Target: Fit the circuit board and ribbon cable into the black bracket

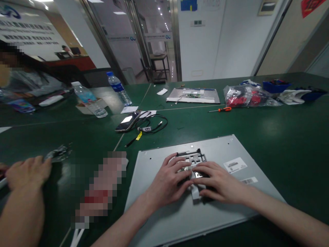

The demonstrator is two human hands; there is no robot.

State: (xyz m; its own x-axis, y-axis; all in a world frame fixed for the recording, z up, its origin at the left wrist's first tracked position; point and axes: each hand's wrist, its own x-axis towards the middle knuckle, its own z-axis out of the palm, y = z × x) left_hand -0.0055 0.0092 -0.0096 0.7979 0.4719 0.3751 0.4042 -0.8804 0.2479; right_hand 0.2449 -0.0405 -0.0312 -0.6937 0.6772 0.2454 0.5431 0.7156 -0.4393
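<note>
A large flat grey metal panel (161, 223), apparently the back of a display, lies on the green table. Near its middle is a small metal bracket (195, 196) with slots and a black edge. My left hand (167, 181) rests over the bracket's left side, its fingers curled and closed on it. From the right, my right hand (222, 181) closes its fingers on the same bracket, the fingertips of both hands nearly meeting. The fingers partly hide the bracket, so I cannot tell if it is fixed to the panel.
Beyond the panel lie a coiled black cable (151, 132), a phone (127, 122), an orange screwdriver (224, 109) and another panel with a circuit board (180, 96). Bottles (118, 87) stand at the back left. A plastic bag (249, 96) sits back right. Another person's hand (28, 173) is at left.
</note>
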